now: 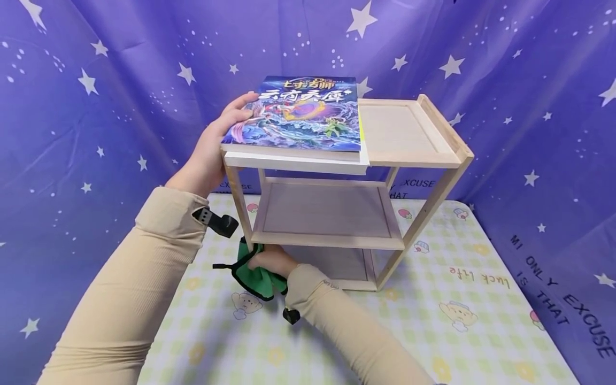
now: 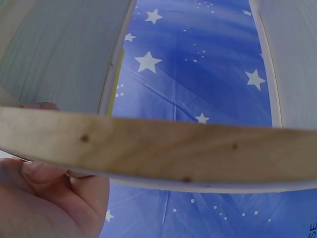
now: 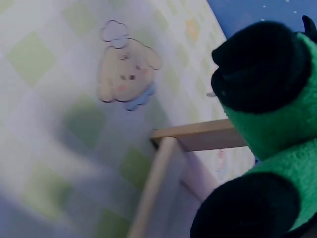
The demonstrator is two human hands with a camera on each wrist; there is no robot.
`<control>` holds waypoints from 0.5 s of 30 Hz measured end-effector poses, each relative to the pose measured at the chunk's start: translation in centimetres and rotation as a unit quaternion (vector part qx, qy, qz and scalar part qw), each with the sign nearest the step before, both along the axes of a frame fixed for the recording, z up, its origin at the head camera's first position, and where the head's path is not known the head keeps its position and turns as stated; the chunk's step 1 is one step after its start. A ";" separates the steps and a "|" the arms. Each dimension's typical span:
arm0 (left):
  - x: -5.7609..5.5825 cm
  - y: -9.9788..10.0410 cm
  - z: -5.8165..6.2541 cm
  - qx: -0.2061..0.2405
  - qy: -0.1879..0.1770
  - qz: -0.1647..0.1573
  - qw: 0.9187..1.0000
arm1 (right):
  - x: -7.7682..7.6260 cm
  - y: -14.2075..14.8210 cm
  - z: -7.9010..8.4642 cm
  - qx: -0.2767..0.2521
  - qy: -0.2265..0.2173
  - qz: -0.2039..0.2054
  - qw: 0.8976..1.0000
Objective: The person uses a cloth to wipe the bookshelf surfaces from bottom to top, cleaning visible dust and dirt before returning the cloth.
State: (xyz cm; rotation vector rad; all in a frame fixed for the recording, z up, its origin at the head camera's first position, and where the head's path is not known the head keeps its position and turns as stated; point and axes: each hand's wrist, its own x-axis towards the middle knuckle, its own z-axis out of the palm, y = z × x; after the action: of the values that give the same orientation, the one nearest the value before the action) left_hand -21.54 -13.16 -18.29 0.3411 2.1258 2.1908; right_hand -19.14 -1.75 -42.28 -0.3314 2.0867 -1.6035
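**Cloth held at the shelf's post**

The left hand (image 1: 208,147) grips the wooden shelf (image 1: 327,211) at its ten o'clock corner, beside the stacked books (image 1: 298,117). The right hand (image 1: 275,261) has a narrow grip, holding a bunched green cloth (image 1: 256,282) at seven o'clock, around the lower part of the front post (image 1: 239,198). The shelf stands on the tabletop (image 1: 486,321).

The step in hand looks like wiping that post. The next move probably calls for sliding the cloth toward six o'clock, pressing evenly, while the left hand steadies the shelf.
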 end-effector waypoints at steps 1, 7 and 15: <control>0.0 0.0 0.0 -0.003 0.001 0.001 1.000 | 0.1 0.0 -0.3 -0.001 0.002 -0.006 1.000; -0.1 0.0 -0.2 -0.018 0.010 0.006 1.000 | 0.4 -0.3 -1.7 -0.009 0.028 -0.020 0.999; -0.2 0.0 -0.1 -0.019 0.016 0.008 1.000 | 0.2 -0.4 -2.2 -0.002 0.032 -0.017 0.999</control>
State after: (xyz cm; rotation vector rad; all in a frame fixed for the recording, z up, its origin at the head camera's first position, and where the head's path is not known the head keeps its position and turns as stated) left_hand -21.71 -13.13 -18.34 0.3606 2.1918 2.1643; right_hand -18.93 -2.13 -44.52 -0.3546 2.1479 -1.6371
